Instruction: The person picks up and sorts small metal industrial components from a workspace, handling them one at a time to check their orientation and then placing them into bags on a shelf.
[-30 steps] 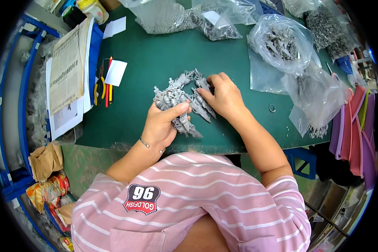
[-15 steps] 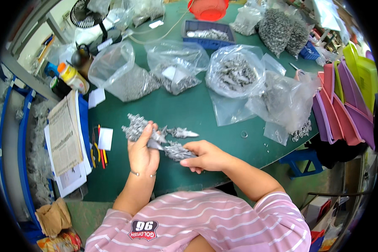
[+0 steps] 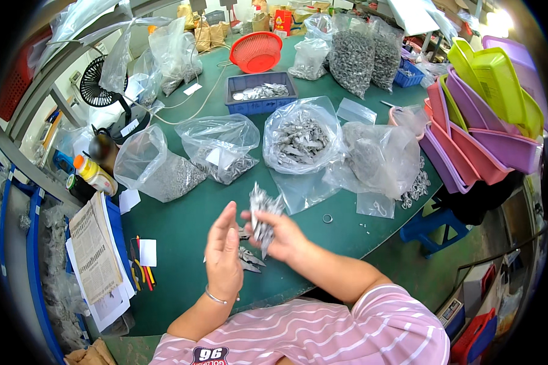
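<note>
Gripping grey metal pieces (image 3: pixel 263 214) in right hand (image 3: pixel 284 237) over green table (image 3: pixel 170 228); showing left hand (image 3: pixel 225 257) opened out, no longer clutching its bunch, so apparently unloaded; leaving loose pieces (image 3: pixel 250 260) on table beside it; facing bag (image 3: pixel 276 159) of similar pieces beyond.

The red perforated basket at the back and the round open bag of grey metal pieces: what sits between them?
In the head view, a blue rectangular bin holding flat silvery pieces sits between the red basket and the open bag.
</note>
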Demonstrator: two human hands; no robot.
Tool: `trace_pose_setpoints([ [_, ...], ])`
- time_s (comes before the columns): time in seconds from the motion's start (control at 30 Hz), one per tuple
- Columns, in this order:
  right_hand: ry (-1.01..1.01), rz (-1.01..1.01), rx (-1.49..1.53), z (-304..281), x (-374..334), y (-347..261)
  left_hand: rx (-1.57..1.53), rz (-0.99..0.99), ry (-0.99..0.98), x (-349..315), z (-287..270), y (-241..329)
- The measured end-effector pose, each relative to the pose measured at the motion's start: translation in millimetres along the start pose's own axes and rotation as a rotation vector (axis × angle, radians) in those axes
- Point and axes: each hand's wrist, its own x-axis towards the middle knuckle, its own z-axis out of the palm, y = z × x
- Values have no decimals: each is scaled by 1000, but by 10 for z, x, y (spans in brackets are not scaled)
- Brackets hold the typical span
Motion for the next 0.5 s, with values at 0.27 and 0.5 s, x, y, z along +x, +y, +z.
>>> trace_pose_setpoints([
  [0.27,137,-652,12,89,671,-1710,-53,-5,150,-103,-187,91],
  [0.5,605,-784,-1764,-352,573,-1938,36,-32,274,-253,-702,95],
])
